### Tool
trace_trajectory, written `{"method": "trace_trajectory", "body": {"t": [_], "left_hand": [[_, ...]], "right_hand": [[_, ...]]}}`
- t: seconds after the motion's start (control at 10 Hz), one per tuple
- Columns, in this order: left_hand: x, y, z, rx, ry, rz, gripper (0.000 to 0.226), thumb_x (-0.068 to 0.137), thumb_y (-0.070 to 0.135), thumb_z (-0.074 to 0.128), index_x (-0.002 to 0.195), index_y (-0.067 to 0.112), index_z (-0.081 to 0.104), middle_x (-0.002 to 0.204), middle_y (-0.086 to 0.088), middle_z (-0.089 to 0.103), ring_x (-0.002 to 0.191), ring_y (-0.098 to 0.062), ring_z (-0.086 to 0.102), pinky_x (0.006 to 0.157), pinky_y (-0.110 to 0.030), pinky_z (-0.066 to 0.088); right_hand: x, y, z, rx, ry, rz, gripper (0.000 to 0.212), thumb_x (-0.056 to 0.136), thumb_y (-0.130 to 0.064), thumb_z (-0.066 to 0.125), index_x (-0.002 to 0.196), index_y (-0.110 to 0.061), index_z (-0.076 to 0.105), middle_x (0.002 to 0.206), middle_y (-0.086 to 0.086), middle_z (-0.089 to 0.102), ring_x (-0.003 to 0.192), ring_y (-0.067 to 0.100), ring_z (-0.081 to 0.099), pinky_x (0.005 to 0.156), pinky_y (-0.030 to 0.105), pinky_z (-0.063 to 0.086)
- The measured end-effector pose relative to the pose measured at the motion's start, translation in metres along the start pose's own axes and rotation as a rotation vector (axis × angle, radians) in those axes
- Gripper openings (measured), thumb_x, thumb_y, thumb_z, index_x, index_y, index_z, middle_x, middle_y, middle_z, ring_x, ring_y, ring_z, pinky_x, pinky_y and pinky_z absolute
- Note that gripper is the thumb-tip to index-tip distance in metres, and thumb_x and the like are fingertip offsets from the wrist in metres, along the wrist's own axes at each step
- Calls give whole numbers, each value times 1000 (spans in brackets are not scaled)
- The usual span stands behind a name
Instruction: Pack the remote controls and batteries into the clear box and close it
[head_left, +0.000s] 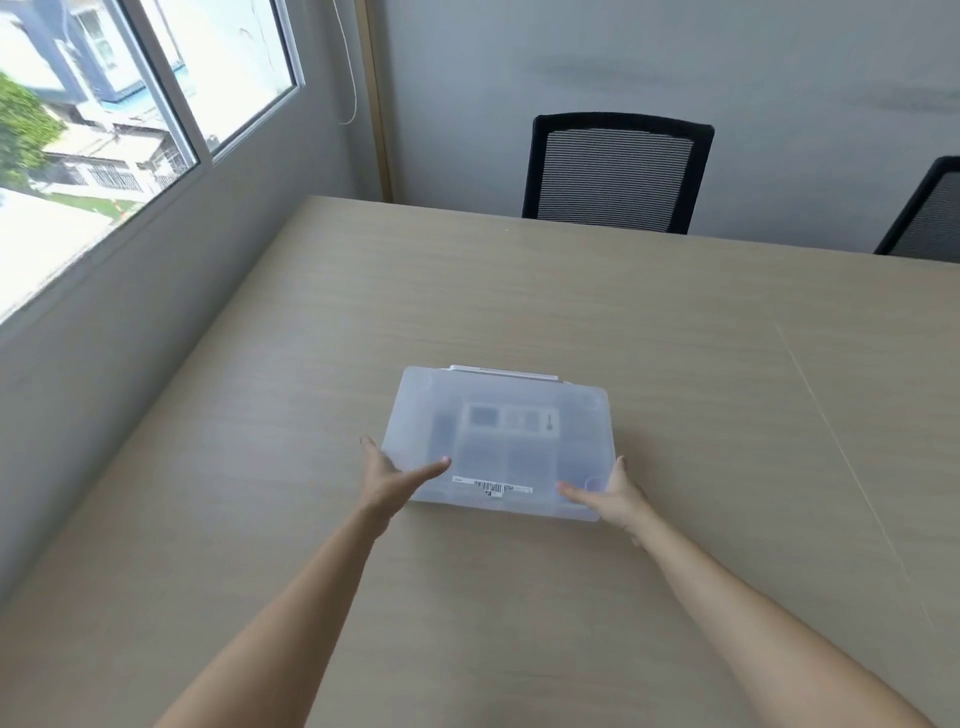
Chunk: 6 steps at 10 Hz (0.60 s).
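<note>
A clear plastic box (501, 410) lies flat on the wooden table (675, 364) with its lid down. Dark blurred shapes show through the lid; I cannot tell which are remote controls or batteries. A barcode label runs along its near edge. My left hand (387, 475) holds the box's near left corner, thumb lying on the lid. My right hand (613, 493) holds the near right corner, thumb also on the lid.
Two black mesh chairs, one (615, 174) at the far edge and one (930, 215) at the far right, stand behind the table. A grey wall with a window (104, 119) runs along the left side.
</note>
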<state>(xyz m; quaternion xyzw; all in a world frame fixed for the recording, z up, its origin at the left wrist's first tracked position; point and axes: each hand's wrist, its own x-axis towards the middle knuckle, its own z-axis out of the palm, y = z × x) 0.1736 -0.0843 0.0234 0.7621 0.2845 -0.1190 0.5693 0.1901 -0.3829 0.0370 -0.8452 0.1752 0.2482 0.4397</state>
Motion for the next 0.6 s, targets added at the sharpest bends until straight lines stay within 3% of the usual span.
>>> {"method": "trace_trajectory", "body": {"t": [0.1, 0.3, 0.4, 0.5, 0.6], "left_hand": [[2, -4, 19, 256, 119, 27, 137, 47, 45, 91, 148, 2, 8, 149, -18, 24, 142, -31, 19, 118, -45, 26], [3, -10, 28, 373, 201, 12, 135, 47, 53, 87, 148, 11, 9, 148, -14, 25, 141, -29, 22, 111, -50, 33], [-3, -7, 27, 497, 232, 7, 138, 48, 64, 81, 150, 14, 4, 155, -10, 18, 146, -26, 16, 112, -58, 26], [-21, -17, 27, 473, 310, 117, 136, 55, 68, 75, 152, 16, -5, 161, -11, -2, 150, -25, -2, 115, -59, 11], [-51, -40, 15, 257, 501, 196, 123, 65, 61, 74, 152, 13, 1, 161, -15, 0, 150, -27, -3, 116, -58, 9]], "right_hand": [[-4, 1, 18, -66, 98, 32, 139, 62, -44, 84, 148, -5, -18, 156, 15, 19, 143, 27, 26, 112, 32, 27], [5, 5, 26, -50, 165, 88, 141, 59, -38, 87, 149, -13, -19, 152, 12, 24, 138, 28, 35, 107, 33, 34], [-3, 2, 26, -90, 182, 96, 143, 57, -46, 86, 149, -13, -18, 155, 11, 21, 141, 28, 30, 110, 37, 32], [-13, 7, 30, -161, 220, 33, 140, 60, -59, 78, 149, -15, -21, 162, 14, -6, 149, 30, -3, 119, 47, 13], [-31, 1, 16, -24, 226, -127, 122, 71, -60, 68, 150, -18, -15, 162, 12, -10, 149, 24, -12, 120, 43, 7]]}}
